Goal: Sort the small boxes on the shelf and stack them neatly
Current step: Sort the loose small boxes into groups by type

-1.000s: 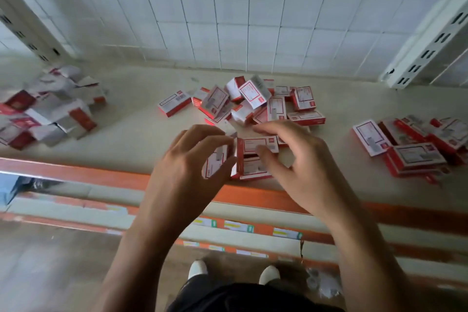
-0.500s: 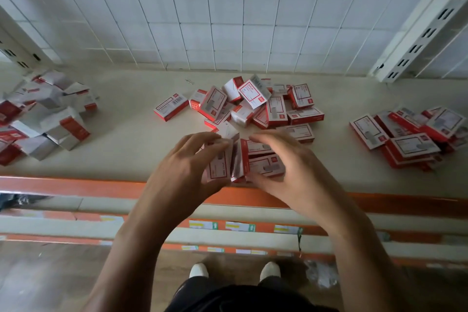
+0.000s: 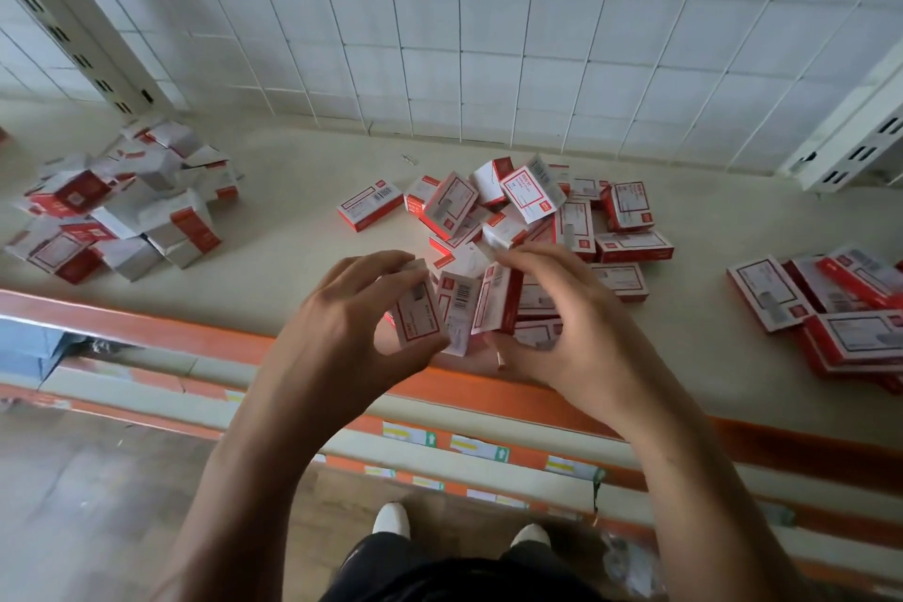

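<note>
At the shelf (image 3: 293, 254) front edge, the left hand (image 3: 342, 328) pinches an upright box (image 3: 418, 313). The right hand (image 3: 567, 328) clasps the row (image 3: 496, 303) just beside it, faces parallel.

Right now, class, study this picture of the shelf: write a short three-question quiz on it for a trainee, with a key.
1. True or false: the left hand and the right hand each grip small boxes.
2. The wall behind the shelf is: A white tiles, B brick, C wood.
3. Fill in: the shelf's front edge is ___.
Key: 1 true; 2 A; 3 orange.
</note>
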`<state>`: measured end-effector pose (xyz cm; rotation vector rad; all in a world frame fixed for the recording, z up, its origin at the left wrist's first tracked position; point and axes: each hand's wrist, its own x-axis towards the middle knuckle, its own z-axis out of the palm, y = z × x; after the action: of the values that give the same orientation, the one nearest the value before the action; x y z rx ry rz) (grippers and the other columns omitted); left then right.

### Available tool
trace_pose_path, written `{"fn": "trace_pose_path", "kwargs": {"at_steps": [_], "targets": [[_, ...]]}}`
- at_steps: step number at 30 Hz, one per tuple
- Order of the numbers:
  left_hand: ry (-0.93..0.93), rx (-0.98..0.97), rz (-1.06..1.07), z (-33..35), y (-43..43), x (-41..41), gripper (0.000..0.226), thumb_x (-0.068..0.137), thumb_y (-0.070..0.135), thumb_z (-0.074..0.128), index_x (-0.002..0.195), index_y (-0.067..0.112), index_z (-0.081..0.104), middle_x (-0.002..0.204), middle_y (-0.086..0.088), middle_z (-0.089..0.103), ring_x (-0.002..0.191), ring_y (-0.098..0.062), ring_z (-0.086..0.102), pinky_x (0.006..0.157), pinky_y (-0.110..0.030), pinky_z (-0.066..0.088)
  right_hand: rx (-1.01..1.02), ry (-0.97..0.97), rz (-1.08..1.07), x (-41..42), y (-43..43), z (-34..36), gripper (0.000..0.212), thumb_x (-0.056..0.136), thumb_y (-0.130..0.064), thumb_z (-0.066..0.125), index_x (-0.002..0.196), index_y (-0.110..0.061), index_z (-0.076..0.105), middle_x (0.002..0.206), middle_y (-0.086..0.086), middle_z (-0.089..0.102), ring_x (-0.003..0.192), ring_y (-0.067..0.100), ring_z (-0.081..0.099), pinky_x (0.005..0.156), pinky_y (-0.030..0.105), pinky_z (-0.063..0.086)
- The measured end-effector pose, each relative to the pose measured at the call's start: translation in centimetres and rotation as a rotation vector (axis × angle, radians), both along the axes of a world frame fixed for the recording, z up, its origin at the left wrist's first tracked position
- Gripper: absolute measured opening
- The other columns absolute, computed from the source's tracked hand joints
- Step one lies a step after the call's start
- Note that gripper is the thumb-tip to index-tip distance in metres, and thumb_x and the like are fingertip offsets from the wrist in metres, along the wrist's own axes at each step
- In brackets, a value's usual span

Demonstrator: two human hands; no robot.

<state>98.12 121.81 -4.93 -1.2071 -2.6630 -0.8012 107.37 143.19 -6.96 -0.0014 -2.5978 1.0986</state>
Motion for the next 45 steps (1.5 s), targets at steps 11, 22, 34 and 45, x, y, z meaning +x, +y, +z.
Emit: {"fn": "trace_pose_path", "kwargs": {"at_steps": [11, 22, 34, 45], "targets": [[0.023, 0.049, 0.068, 0.5, -5.8, -3.3, 0.057, 0.077, 0.049, 0.067, 0.122, 0.013, 0.066, 0.125, -0.001, 0.062, 0.113, -0.019, 0.059, 0.09, -0.041, 0.052, 0.074, 0.111, 0.031, -5.1, -4.5, 1.4, 0.057, 0.077, -0.029, 0.079, 0.127, -0.01, 0.061, 0.131, 0.002, 0.053, 0.124, 0.008, 0.049, 0.103, 0.011, 0.036], [0.04, 0.076, 0.232, 1.3, -22.6, -13.3, 0.059, 0.076, 0.053, 0.066, 0.122, 0.017, 0.066, 0.128, 0.002, 0.061, 0.116, -0.019, 0.058, 0.089, -0.042, 0.053, 0.034, 0.211, 0.147, -17.7, -21.5, 2.3, 0.051, 0.078, -0.026, 0.083, 0.123, -0.014, 0.062, 0.126, 0.0, 0.055, 0.122, 0.012, 0.054, 0.101, 0.027, 0.045], [0.06, 0.151, 0.235, 0.7, -27.9, -18.7, 0.055, 0.075, 0.04, 0.073, 0.122, 0.015, 0.065, 0.13, -0.001, 0.059, 0.118, -0.024, 0.056, 0.084, -0.046, 0.054, 0.022, 0.166, 0.136, -23.2, -27.1, 1.7, 0.051, 0.082, -0.032, 0.076, 0.128, -0.014, 0.06, 0.135, -0.002, 0.052, 0.128, 0.015, 0.05, 0.102, 0.039, 0.045], [0.103, 0.166, 0.086, 1.9, -24.4, -19.3, 0.052, 0.076, 0.04, 0.076, 0.118, 0.012, 0.067, 0.127, -0.004, 0.06, 0.113, -0.026, 0.058, 0.083, -0.043, 0.054, 0.058, 0.217, -0.031, -21.5, -24.2, 2.5, 0.049, 0.08, -0.024, 0.081, 0.123, -0.009, 0.062, 0.127, 0.004, 0.055, 0.124, 0.016, 0.053, 0.104, 0.032, 0.044]]}}
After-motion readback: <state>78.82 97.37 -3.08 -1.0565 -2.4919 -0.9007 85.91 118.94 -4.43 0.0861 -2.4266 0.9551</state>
